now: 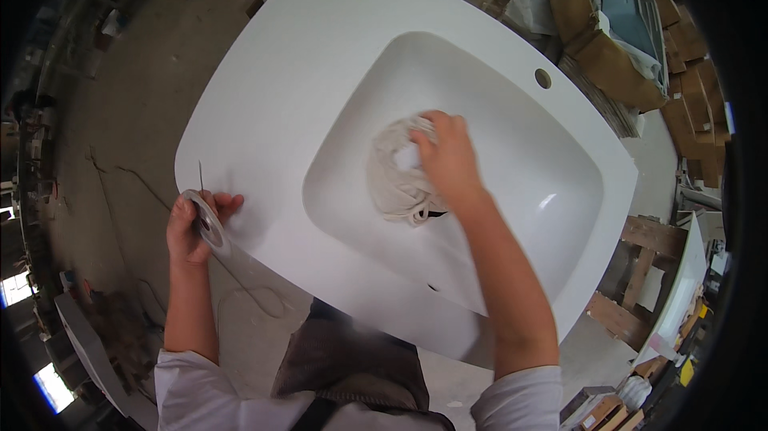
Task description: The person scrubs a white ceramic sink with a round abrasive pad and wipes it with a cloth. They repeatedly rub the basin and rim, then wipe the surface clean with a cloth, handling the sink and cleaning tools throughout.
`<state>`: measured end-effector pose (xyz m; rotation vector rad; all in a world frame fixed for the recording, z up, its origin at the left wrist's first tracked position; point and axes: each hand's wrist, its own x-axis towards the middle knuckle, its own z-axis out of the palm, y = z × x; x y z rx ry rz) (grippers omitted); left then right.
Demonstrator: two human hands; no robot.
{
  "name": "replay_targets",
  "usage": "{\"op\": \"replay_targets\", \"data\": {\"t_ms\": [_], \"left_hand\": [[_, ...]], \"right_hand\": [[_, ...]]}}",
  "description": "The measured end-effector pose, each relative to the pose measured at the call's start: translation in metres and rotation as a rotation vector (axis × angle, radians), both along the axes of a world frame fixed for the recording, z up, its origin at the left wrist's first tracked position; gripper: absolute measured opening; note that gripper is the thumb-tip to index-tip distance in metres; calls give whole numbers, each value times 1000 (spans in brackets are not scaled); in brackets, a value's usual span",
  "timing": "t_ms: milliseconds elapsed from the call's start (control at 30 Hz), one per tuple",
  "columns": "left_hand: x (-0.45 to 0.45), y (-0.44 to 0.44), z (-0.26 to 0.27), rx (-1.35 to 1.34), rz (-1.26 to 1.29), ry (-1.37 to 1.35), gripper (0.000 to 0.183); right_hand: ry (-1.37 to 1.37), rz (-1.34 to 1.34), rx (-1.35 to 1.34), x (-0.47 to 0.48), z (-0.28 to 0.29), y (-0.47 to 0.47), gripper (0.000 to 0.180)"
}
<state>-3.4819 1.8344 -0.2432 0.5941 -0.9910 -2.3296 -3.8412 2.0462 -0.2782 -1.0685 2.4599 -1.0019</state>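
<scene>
A white washbasin top (264,101) lies before me, its rounded bowl (528,191) on the right side. Inside the bowl my right hand (447,158) grips a bunched beige cloth (399,185). A smooth white patch shows between the fingers and the cloth; what it is I cannot tell. At the left edge of the top, my left hand (191,230) holds a pale round disc or tape roll (210,224), seen nearly edge-on. A thin pointed piece (201,176) sticks up beside that hand. The cloth partly covers a dark opening in the bowl.
The basin's rim has a round tap hole (543,78). Cardboard boxes (696,95) and a blue-grey plastic item (630,5) stand at the upper right. A wooden frame (639,275) is at the right. A cord (264,305) lies on the floor.
</scene>
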Motion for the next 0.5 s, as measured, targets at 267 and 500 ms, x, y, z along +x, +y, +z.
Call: {"op": "replay_targets", "data": {"t_ms": [267,500], "left_hand": [[1,1,3,22,-1,-25,31],[13,-6,7,-15,-35,-83,26]], "right_hand": [[-168,-131,-12,0,66,127,22],[-295,367,314,-4,107,186,24]]}}
